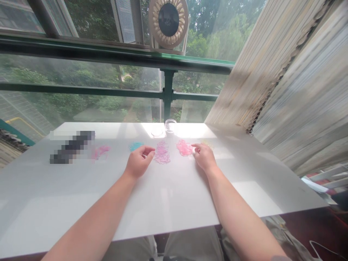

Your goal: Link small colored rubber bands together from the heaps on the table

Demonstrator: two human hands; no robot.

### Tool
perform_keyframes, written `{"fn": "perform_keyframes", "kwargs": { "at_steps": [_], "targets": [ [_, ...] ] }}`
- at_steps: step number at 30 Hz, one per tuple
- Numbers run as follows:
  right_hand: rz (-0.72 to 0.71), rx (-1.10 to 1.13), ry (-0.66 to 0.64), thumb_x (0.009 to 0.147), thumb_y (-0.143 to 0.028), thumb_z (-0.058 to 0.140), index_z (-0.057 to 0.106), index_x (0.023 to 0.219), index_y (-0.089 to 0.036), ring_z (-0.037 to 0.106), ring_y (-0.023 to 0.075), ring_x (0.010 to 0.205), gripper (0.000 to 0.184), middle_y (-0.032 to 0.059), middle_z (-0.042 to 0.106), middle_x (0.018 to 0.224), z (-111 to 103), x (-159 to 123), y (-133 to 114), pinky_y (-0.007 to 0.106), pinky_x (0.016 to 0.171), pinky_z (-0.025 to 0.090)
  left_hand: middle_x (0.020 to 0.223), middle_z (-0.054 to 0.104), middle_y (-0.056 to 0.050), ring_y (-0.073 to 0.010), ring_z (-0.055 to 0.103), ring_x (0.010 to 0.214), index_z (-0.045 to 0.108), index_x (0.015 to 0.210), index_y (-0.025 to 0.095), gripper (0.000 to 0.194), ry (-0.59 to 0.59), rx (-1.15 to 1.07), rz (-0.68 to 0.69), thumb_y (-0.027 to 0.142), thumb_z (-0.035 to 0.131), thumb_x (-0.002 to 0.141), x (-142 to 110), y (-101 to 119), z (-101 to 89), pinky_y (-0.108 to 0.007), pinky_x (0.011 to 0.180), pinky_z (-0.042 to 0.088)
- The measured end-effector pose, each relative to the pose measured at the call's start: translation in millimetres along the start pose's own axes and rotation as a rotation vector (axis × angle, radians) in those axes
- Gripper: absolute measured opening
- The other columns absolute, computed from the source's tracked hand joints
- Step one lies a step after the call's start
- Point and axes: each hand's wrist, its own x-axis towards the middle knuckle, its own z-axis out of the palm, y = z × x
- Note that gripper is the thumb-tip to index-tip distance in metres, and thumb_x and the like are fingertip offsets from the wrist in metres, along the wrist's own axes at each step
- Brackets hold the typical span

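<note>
Small piles of thin coloured loops lie in a row on the white table [163,203]: a pink pile [101,151] at the left, a teal pile [135,146], a purple-pink pile [162,153] in the middle, a brighter pink pile [184,148] and a faint yellow pile [207,144]. My left hand [139,161] rests on the table between the teal and purple-pink piles, fingers curled, fingertips at the purple-pink pile's edge. My right hand [203,156] lies palm down just right of the brighter pink pile, index finger stretched out and touching its edge.
A small clear jar [170,127] and its clear lid [157,132] stand at the table's far edge. A blurred dark object [72,146] lies at the far left. Behind are green window rails [108,54], a round fan [168,22] and a ribbed wall [285,83] on the right.
</note>
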Motion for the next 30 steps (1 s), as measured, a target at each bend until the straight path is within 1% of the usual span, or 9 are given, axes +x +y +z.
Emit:
{"fn": "perform_keyframes", "kwargs": {
  "at_steps": [4, 7, 10, 13, 18, 20, 22, 27, 30],
  "targets": [
    [0.033, 0.109, 0.076, 0.077, -0.014, 0.041, 0.062, 0.105, -0.018, 0.057, 0.0192, 0.076, 0.036, 0.0055, 0.065, 0.083, -4, 0, -5, 0.031, 0.071, 0.043, 0.076, 0.067, -0.003, -0.0158, 0.06, 0.069, 0.066, 0.085, 0.017, 0.025, 0.016, -0.005, 0.007, 0.038, 0.057, 0.075, 1, -1, -1.6, -0.025, 0.063, 0.045],
    [0.008, 0.188, 0.076, 0.078, -0.023, 0.044, 0.064, 0.089, -0.019, 0.056, 0.0175, 0.068, 0.023, 0.0045, 0.065, 0.077, -7, -2, -12, 0.028, 0.065, 0.042, 0.078, 0.067, -0.003, -0.0147, 0.059, 0.067, 0.066, 0.085, 0.017, 0.024, 0.051, -0.022, 0.002, 0.037, 0.057, 0.075, 4, -3, -4.1, -0.024, 0.062, 0.045],
    [-0.059, 0.26, 0.029, 0.08, -0.03, 0.047, 0.061, 0.072, -0.019, 0.052, 0.014, 0.059, 0.02, 0.0012, 0.06, 0.065, -6, -6, -19, 0.025, 0.057, 0.039, 0.078, 0.067, -0.004, -0.0145, 0.059, 0.067, 0.065, 0.086, 0.016, 0.025, 0.088, -0.083, -0.018, 0.038, 0.054, 0.077, 7, -6, -6.5, -0.024, 0.063, 0.046],
    [-0.12, 0.289, -0.036, 0.08, -0.035, 0.048, 0.052, 0.058, -0.018, 0.041, 0.0105, 0.05, 0.028, -0.0022, 0.047, 0.051, -2, -12, -25, 0.023, 0.05, 0.032, 0.074, 0.066, -0.004, -0.0146, 0.059, 0.066, 0.064, 0.086, 0.015, 0.029, 0.117, -0.156, -0.017, 0.039, 0.05, 0.08, 9, -10, -8.3, -0.025, 0.064, 0.047],
    [-0.22, 0.288, -0.215, 0.08, -0.037, 0.048, 0.043, 0.051, -0.018, 0.036, 0.009, 0.047, 0.036, -0.0031, 0.042, 0.047, 5, -21, -37, 0.022, 0.047, 0.028, 0.069, 0.065, -0.004, -0.0137, 0.057, 0.062, 0.064, 0.084, 0.014, 0.031, 0.149, -0.16, -0.02, 0.04, 0.045, 0.083, 13, -12, -6.0, -0.024, 0.062, 0.046],
    [-0.271, 0.273, -0.274, 0.081, -0.037, 0.047, 0.044, 0.051, -0.018, 0.035, 0.0091, 0.046, 0.036, -0.0033, 0.04, 0.047, 6, -23, -43, 0.022, 0.047, 0.028, 0.069, 0.066, -0.003, -0.0134, 0.058, 0.062, 0.064, 0.083, 0.015, 0.03, 0.146, -0.135, -0.002, 0.037, 0.044, 0.084, 17, -1, -0.3, -0.024, 0.062, 0.046],
    [-0.315, 0.253, -0.293, 0.081, -0.038, 0.046, 0.045, 0.051, -0.018, 0.036, 0.0093, 0.046, 0.036, -0.0033, 0.039, 0.047, 8, -25, -46, 0.022, 0.047, 0.028, 0.071, 0.067, -0.003, -0.0134, 0.06, 0.067, 0.064, 0.082, 0.016, 0.026, 0.088, -0.089, 0.082, 0.032, 0.044, 0.083, 21, 20, 10.3, -0.023, 0.064, 0.046],
    [-0.388, 0.22, -0.245, 0.083, -0.043, 0.045, 0.049, 0.052, -0.018, 0.037, 0.0109, 0.046, 0.04, -0.0018, 0.042, 0.046, 12, -26, -39, 0.023, 0.047, 0.03, 0.08, 0.069, 0.0, -0.0112, 0.06, 0.074, 0.065, 0.086, 0.019, 0.024, -0.198, 0.046, 0.451, 0.033, 0.045, 0.084, 40, 88, 54.6, -0.02, 0.067, 0.044],
    [-0.349, 0.231, -0.227, 0.083, -0.046, 0.044, 0.056, 0.058, -0.018, 0.04, 0.0123, 0.046, 0.039, -0.0011, 0.047, 0.047, 11, -28, -31, 0.024, 0.047, 0.033, 0.08, 0.068, 0.001, -0.0109, 0.058, 0.07, 0.064, 0.082, 0.02, 0.019, -0.374, 0.201, 0.652, 0.032, 0.05, 0.081, 48, 104, 67.0, -0.021, 0.065, 0.042]
  ]
}}
